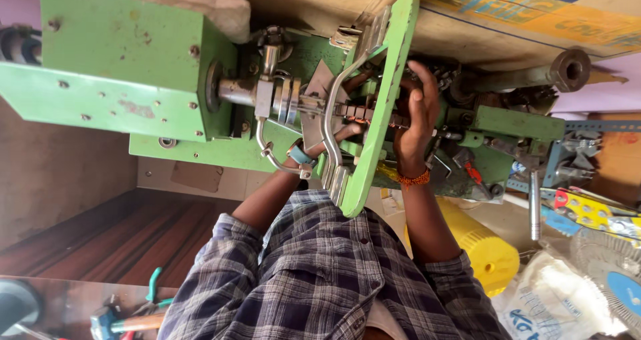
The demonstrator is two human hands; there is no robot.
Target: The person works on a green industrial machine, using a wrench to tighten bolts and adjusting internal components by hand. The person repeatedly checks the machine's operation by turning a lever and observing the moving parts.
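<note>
Green machine housing [127,66] at far left, its shaft [267,91] running rightward. Left hand [344,131] reaches behind the curved steel guard [330,113]; its grip cannot be told. Right hand [415,116] closes around the toothed part [364,113], steadying it against the green frame plate [384,99].

Single head view, close above the green machine [133,66], straight down onto both forearms.

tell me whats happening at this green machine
A person in a checked shirt works at a green metal machine. Their right hand reaches behind its flat green metal frame plate into the mechanism. The left hand is mostly hidden behind a curved steel bar. A yellow plastic cylinder lies beside them.
</note>
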